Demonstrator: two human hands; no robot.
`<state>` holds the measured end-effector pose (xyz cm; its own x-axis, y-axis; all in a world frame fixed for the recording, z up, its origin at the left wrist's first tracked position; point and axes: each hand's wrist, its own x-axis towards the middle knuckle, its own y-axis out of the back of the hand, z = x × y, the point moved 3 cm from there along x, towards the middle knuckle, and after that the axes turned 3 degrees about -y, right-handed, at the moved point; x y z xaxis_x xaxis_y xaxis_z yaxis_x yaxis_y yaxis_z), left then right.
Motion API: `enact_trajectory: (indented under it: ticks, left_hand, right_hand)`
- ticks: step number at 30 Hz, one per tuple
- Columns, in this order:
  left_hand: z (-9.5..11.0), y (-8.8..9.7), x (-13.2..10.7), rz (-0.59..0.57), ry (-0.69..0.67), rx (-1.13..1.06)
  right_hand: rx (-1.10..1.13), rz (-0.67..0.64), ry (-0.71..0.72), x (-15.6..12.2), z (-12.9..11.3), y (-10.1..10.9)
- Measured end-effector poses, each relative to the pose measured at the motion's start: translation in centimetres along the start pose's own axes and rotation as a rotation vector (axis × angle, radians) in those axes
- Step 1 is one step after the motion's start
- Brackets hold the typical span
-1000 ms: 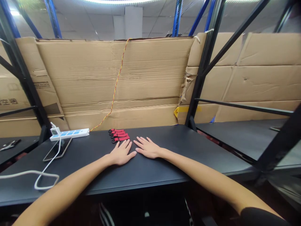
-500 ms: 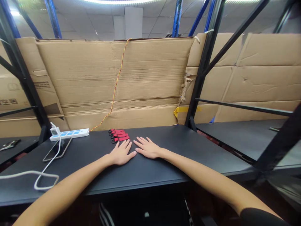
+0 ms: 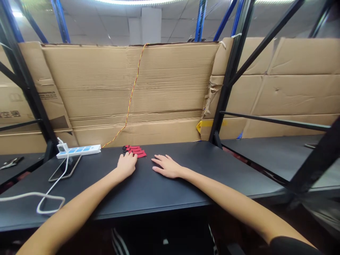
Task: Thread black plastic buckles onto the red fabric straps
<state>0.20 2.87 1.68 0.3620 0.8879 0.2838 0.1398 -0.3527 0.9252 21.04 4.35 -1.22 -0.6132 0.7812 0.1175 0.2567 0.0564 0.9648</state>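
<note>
Several red straps [image 3: 135,149] with black rings or buckles at their left ends lie side by side on the black tabletop [image 3: 175,191]. My left hand [image 3: 126,165] is at the nearest strap [image 3: 141,155], its fingers curled down over the left part. That strap's ring end is hidden beneath the hand, while its right end sticks out past the fingers. To the right of the straps, my right hand [image 3: 167,167] rests palm down on the table, fingers spread, holding nothing.
At the left lie a white power strip [image 3: 79,151] with a plugged-in charger, a phone [image 3: 65,168] and a looping white cable [image 3: 50,196]. A cardboard wall [image 3: 159,88] stands behind the table, with a twisted cord [image 3: 130,102] running down it. Black posts [image 3: 225,88] flank both sides.
My left hand has moved left from lying flat with fingers spread, and its fingers now curl over the nearest red strap. The right hand has stayed in place.
</note>
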Motion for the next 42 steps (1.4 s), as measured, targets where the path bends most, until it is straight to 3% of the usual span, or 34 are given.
enact_trajectory:
  ticks: [4, 11, 19, 26, 35, 39, 42]
  left_hand:
    - [-0.5, -0.4, 0.3, -0.005, -0.062, -0.138]
    - [1.8, 0.8, 0.2, 0.092, -0.304, -0.545]
    - [2.9, 1.6, -0.1, 0.081, -0.39, -0.658]
    - [2.9, 2.0, -0.3, 0.049, -0.362, -0.782]
    - [3.7, 2.4, -0.8, 0.027, -0.365, -0.838]
    - [3.0, 1.6, -0.1, 0.082, -0.24, -0.926]
    - [1.6, 1.0, 0.8, 0.193, -0.109, -1.005]
  right_hand:
    - [-0.024, 0.091, 0.053, 0.0, -0.5, 0.4]
    - [-0.042, 0.181, 0.17, -0.1, -1.4, 0.8]
    - [-0.019, 0.252, 0.27, 0.1, -1.4, 0.8]
    - [-0.001, 0.237, 0.323, 0.0, -1.8, 0.9]
    - [-0.048, 0.238, 0.261, 0.3, -1.6, 1.4]
    - [-0.071, 0.213, 0.22, 0.6, -1.0, 1.2]
    - [-0.105, 0.199, 0.172, 0.6, -0.8, 1.1]
